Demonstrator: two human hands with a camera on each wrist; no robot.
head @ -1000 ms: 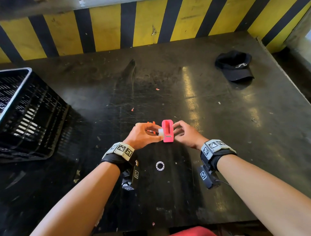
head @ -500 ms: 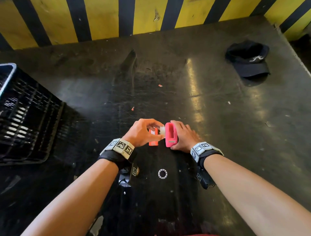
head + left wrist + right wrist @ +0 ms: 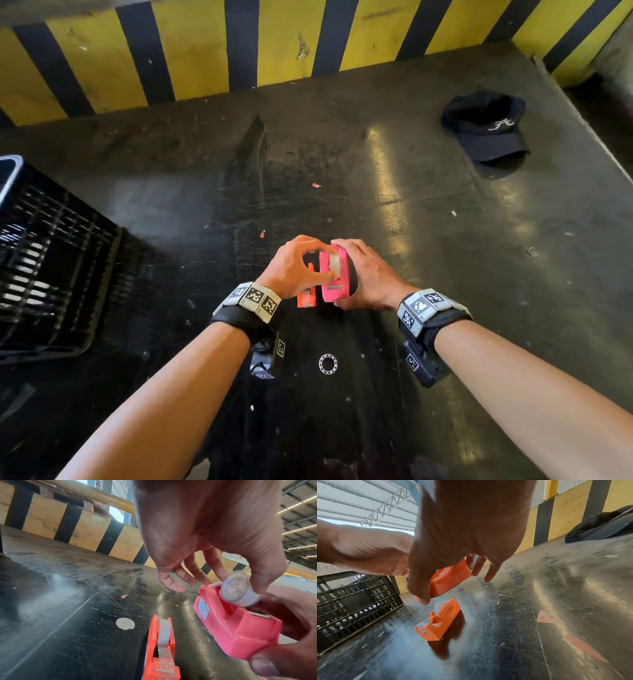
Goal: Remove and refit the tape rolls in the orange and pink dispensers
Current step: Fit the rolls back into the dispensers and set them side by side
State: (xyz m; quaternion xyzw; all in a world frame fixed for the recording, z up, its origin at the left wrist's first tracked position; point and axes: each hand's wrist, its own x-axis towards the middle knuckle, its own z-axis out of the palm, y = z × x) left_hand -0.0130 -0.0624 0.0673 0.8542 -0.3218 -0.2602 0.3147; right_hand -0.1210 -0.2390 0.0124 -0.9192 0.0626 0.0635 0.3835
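Tape roll [image 3: 237, 588] pinched in L hand [image 3: 294, 265] over pink dispenser [image 3: 337, 274], gripped by R hand [image 3: 371, 274].

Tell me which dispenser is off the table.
The pink dispenser, held up by the right hand; the orange dispenser sits on the table beside it.

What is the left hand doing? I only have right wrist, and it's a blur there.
Observer: The left hand pinches a roll at the pink dispenser's slot.
Operator: Seated?
Observer: Not fully. In left wrist it sits tilted, mostly above the slot.
Operator: Anything loose nearer the person?
Observer: A small ring lies on the table between the wrists.
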